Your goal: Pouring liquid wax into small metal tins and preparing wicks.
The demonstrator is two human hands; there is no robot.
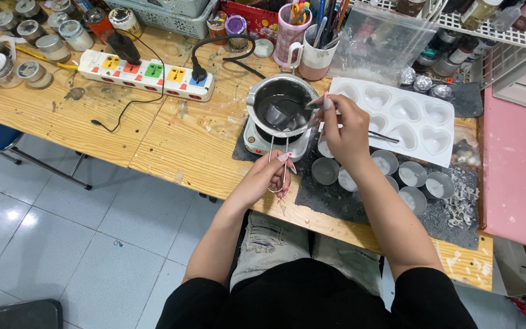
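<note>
Left hand (266,180) grips wire handle (278,161); right hand (345,131) pinches stirrer (316,103) over pot (281,103).

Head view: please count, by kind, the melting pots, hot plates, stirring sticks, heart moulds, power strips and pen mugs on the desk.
Metal melting pot: 1
Hot plate: 1
Thin stirring stick: 1
White heart mould: 1
Power strip: 1
Pen mugs: 2
Total: 7
</note>
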